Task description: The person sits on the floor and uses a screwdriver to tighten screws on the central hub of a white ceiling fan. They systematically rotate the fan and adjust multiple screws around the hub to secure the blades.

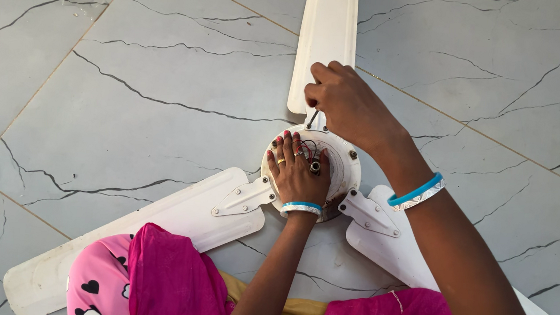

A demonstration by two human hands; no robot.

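Ceiling fan [332, 175] lay at frame centre on the tiled floor [133, 63].
Left hand [297, 172] rested flat, fingers released, on the hub; right hand [345, 102] fingers clenched on a screwdriver [312, 118] above it.

Bare forearms, bangles, rings and pink clothing

The left hand [294, 172] wore a blue bangle [302, 205] edged by a white patterned one at the wrist, a gold ring [281, 161] and a second ring on the fingers, and red-painted nails. The right hand [349, 103] carried a matching blue bangle with a silver-white one [416, 192] beside it. Both forearms were bare. Magenta cloth [174, 283] covered the knees, beside a lighter pink piece printed with black hearts and a mustard-yellow garment between.
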